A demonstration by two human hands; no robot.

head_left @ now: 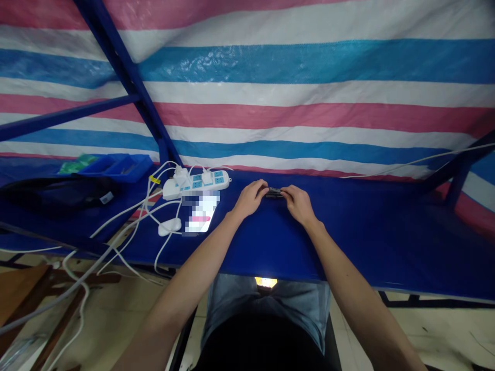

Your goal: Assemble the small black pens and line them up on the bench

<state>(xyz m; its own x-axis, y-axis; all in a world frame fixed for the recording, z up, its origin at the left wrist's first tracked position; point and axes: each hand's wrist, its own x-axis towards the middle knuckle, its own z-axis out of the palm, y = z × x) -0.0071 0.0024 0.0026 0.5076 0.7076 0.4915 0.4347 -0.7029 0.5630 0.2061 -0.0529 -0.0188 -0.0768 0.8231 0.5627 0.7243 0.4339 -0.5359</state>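
A small dark, narrow object (274,193) lies between my hands near the back of the blue tabletop; it is too small for me to tell its kind. My left hand (250,198) pinches its left end with thumb and fingers. At the other end, my right hand (298,203) grips it in the same way. The fingers of both hands are bent inward, and they cover the object's two ends. Just left of my left hand lies a lit phone (203,214), its screen blurred out.
A white power strip (220,180) with plugs and tangled white cables sits behind the phone. Beside it is a white rounded case (169,226). Further left are a blue bin (131,167) and a black strap-like item (58,193). Blue metal posts (149,113) stand before a striped tarp (309,93).
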